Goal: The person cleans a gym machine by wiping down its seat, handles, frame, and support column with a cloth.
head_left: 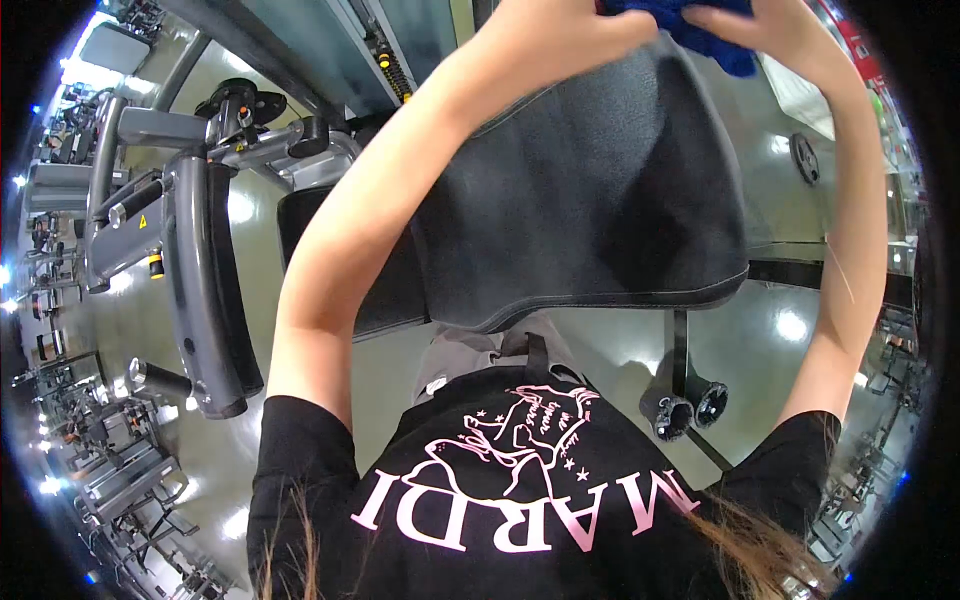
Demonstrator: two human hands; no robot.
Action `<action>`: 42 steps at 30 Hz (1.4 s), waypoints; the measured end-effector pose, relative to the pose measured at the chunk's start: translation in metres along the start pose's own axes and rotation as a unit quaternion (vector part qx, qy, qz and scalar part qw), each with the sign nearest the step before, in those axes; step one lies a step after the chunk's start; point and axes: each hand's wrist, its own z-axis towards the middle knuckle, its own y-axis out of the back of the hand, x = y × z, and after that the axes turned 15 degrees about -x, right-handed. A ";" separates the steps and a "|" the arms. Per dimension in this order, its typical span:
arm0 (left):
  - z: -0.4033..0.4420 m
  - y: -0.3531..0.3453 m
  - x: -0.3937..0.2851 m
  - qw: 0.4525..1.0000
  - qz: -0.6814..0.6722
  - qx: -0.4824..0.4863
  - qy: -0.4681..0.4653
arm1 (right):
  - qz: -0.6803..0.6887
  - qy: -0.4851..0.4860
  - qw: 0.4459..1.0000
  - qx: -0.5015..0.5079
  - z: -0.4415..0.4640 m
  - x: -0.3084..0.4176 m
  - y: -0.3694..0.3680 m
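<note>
At the top edge of the head view, a blue cloth [705,42] is bunched between my two hands. My left hand [590,32] grips its left side, with the thumb lying over it. The right side is pinched by my right hand [775,35], whose thumb points inward. Part of the cloth and most fingers are cut off by the frame. Directly below the hands is the black padded seat or backrest [580,190] of a gym machine, which my left forearm crosses. Whether the cloth touches the pad, I cannot tell.
To the left stands a grey machine arm [190,280] with pads and handles. Two round black foot ends [680,408] sit low on the right. A weight plate [805,158] is at the far right. More gym equipment lines both sides.
</note>
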 end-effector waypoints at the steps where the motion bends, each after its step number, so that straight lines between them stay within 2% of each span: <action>1: 0.008 -0.005 0.010 0.999 0.025 0.005 -0.041 | -0.043 -0.074 0.996 0.001 0.003 0.012 0.003; 3: 0.016 -0.017 0.031 0.990 0.075 0.014 -0.121 | -0.021 -0.036 0.997 -0.064 -0.008 -0.001 -0.009; 5: 0.010 -0.026 0.043 0.990 0.073 0.024 -0.121 | 0.044 -0.056 0.997 -0.041 -0.010 -0.041 -0.019; 6: 0.008 -0.030 0.046 0.990 0.072 0.029 -0.121 | 0.041 -0.052 0.996 -0.065 -0.017 -0.039 -0.026; 7: 0.006 -0.029 0.043 0.992 0.076 0.066 -0.082 | 0.083 -0.059 0.993 -0.061 -0.022 -0.043 -0.032; 8: 0.004 -0.031 0.042 0.991 0.072 0.065 -0.088 | 0.127 -0.066 0.988 -0.056 -0.028 -0.047 -0.039; 9: 0.000 -0.033 0.042 0.991 0.068 0.064 -0.093 | 0.220 -0.105 0.968 -0.061 -0.032 -0.052 -0.052; 12: -0.005 -0.037 0.039 0.992 0.068 0.065 -0.087 | 0.263 -0.131 0.953 -0.068 -0.042 -0.050 -0.058; 16: -0.004 -0.037 0.032 0.992 0.078 0.073 -0.064 | 0.257 -0.128 0.955 -0.079 -0.045 -0.050 -0.060; 19: -0.007 -0.037 0.024 0.992 0.079 0.069 -0.076 | 0.232 -0.093 0.963 -0.100 -0.050 -0.053 -0.063; 22: -0.013 -0.039 0.016 0.991 0.073 0.077 -0.084 | 0.241 -0.100 0.961 -0.092 -0.060 -0.046 -0.059; 23: -0.017 -0.040 0.012 0.991 0.067 0.082 -0.081 | 0.244 -0.055 0.962 -0.109 -0.066 -0.054 -0.064; 24: -0.021 -0.040 0.006 0.990 0.065 0.085 -0.091 | 0.236 -0.056 0.963 -0.115 -0.072 -0.055 -0.065; 26: -0.036 -0.050 0.016 0.988 0.040 0.011 -0.150 | 0.222 -0.060 0.965 -0.126 -0.086 -0.050 -0.066; 27: -0.040 -0.048 0.011 0.990 0.055 0.063 -0.111 | 0.210 -0.078 0.970 -0.092 -0.089 -0.039 -0.060; 30: -0.057 -0.052 -0.005 0.994 0.035 0.041 -0.097 | 0.183 0.018 0.966 -0.183 -0.105 -0.022 -0.062; 31: -0.063 -0.054 -0.009 0.994 0.029 0.034 -0.098 | 0.165 0.027 0.972 -0.165 -0.110 -0.017 -0.058; 34: -0.082 -0.056 -0.020 0.996 0.017 0.030 -0.081 | 0.136 -0.018 0.979 -0.149 -0.126 0.002 -0.052; 42: -0.124 -0.063 -0.056 0.996 -0.052 0.046 -0.058 | 0.106 -0.022 0.984 -0.140 -0.167 0.038 -0.043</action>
